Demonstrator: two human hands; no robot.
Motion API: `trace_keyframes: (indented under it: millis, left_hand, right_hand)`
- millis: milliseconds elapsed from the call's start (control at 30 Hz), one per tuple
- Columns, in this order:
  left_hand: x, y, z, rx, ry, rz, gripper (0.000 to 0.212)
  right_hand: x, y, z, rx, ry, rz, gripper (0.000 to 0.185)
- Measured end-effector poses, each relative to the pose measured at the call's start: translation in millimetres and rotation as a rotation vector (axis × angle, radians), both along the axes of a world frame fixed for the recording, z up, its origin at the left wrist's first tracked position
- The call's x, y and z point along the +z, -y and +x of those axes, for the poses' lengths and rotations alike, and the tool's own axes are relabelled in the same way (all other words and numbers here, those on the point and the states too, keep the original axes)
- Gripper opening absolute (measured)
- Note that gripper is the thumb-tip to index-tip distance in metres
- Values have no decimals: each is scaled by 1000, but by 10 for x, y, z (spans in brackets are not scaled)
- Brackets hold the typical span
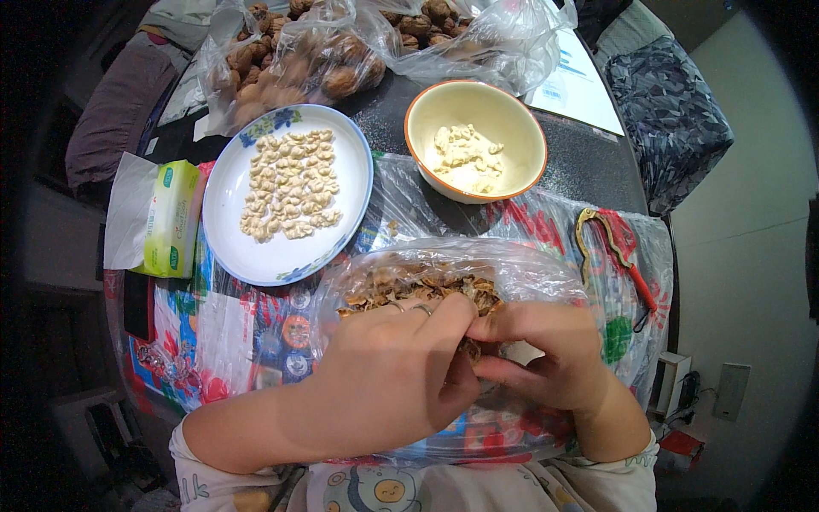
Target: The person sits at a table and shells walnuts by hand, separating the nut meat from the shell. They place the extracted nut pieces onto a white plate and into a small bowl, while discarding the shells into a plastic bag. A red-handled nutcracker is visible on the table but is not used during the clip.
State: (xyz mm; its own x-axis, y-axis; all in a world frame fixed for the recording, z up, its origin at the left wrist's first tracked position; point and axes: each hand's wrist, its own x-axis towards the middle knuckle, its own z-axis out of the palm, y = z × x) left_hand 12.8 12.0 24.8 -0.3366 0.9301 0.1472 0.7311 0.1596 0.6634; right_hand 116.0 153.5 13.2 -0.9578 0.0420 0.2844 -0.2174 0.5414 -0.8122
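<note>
My left hand, with rings on its fingers, and my right hand meet at the fingertips. Between them is a small brown walnut piece, mostly hidden by my fingers. Both hands are over a clear plastic bag that holds broken walnut shells and skins. Beyond my left hand, a white plate with a blue rim carries several rows of pale peeled walnut kernels. Pale kernel pieces lie in a cream bowl with an orange rim.
Whole walnuts fill plastic bags at the back. A walnut cracker with a red handle lies at right. A tissue pack and a phone are at left. Printed plastic covers the table's near part.
</note>
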Motion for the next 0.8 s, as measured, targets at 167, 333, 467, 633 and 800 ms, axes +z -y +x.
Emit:
trace_keyframes:
  millis: [167, 333, 467, 633, 800]
  left_hand:
    - [2, -7, -10, -16, -19, 38, 18]
    - [22, 3, -31, -36, 93, 22, 19]
    - [67, 16, -70, -64, 238, -22, 20]
    - [95, 11, -90, -67, 352, -29, 17]
    - [80, 14, -100, -65, 235, -104, 22]
  right_hand:
    - [4, -18, 2, -11, 63, -80, 29]
    - [46, -23, 13, -11, 158, -174, 31]
    - [84, -31, 7, -22, 235, -261, 31]
    - [68, -46, 13, -26, 142, -113, 34]
    - [69, -48, 14, -29, 103, -2, 35]
